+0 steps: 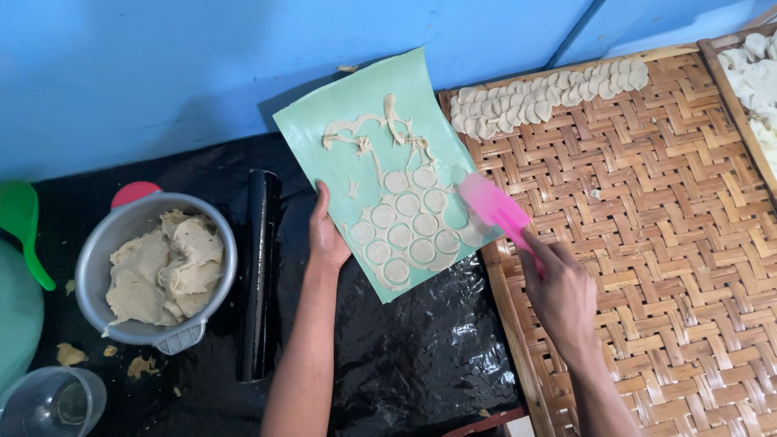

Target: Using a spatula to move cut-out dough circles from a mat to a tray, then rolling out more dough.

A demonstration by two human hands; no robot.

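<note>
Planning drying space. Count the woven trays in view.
2. One large tray beside the green sheet; a second at the top right corner, mostly cut off by the frame.

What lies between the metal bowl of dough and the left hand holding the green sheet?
In the head view, a black rolling pin lies lengthwise on the black plastic between the metal bowl and the left hand.
</note>
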